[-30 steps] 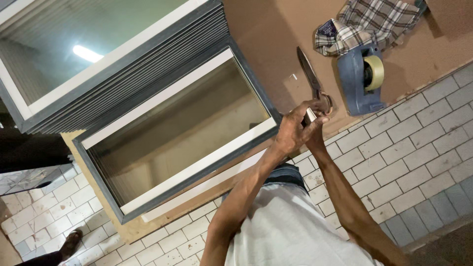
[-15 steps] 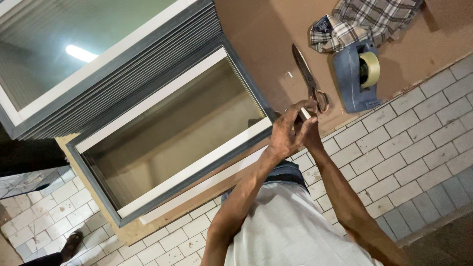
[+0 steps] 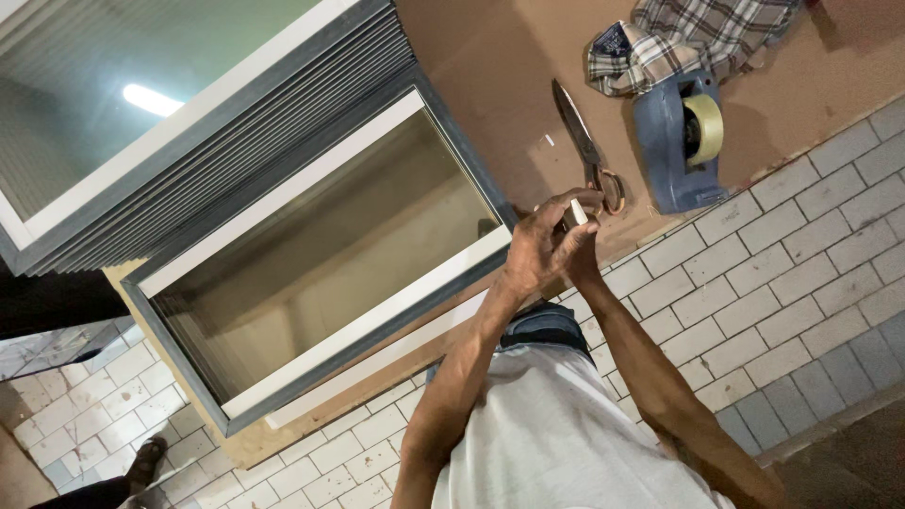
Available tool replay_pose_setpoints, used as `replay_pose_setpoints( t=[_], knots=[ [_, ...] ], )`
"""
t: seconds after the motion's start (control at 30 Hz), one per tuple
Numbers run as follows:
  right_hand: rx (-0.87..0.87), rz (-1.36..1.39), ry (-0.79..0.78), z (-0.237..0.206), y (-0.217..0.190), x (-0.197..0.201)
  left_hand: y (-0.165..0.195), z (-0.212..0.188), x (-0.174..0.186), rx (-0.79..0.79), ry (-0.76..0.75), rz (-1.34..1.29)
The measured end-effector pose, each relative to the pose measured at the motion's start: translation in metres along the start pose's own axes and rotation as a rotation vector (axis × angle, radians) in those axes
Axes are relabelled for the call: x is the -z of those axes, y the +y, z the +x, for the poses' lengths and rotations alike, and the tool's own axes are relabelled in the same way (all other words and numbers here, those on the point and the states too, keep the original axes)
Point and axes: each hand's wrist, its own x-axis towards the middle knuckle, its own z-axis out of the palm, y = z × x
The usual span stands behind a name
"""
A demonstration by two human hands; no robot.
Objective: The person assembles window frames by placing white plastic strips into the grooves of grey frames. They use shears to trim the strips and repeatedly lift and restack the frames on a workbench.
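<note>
Both hands pinched together over the table edge: left hand (image 3: 539, 253) and right hand (image 3: 580, 247) gripping a small white piece (image 3: 577, 212). Scissors (image 3: 586, 151) just at 12 o'clock, tape dispenser (image 3: 681, 141) at 2. Likely mid-handling; next calls for steady fingertips.

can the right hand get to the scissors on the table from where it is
Probably yes. The right hand is pressed to the left hand around a small white piece, just beside the scissors; nothing lies between.

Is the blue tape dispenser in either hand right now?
No. The blue tape dispenser sits on the brown board, apart from both hands, which meet around a small white piece beside the scissors.
</note>
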Motion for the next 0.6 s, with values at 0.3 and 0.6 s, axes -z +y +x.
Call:
replay_pose_setpoints(
  t=[0.3, 0.6],
  knots=[
    [0.089, -0.278, 0.11, 0.0, 0.004, 0.004, -0.004, -0.005, -0.02, -0.258, 0.098, 0.045],
    [0.082, 0.122, 0.069, -0.01, 0.013, 0.022, -0.002, -0.005, -0.04, -0.282, 0.14, 0.126]
  ],
)
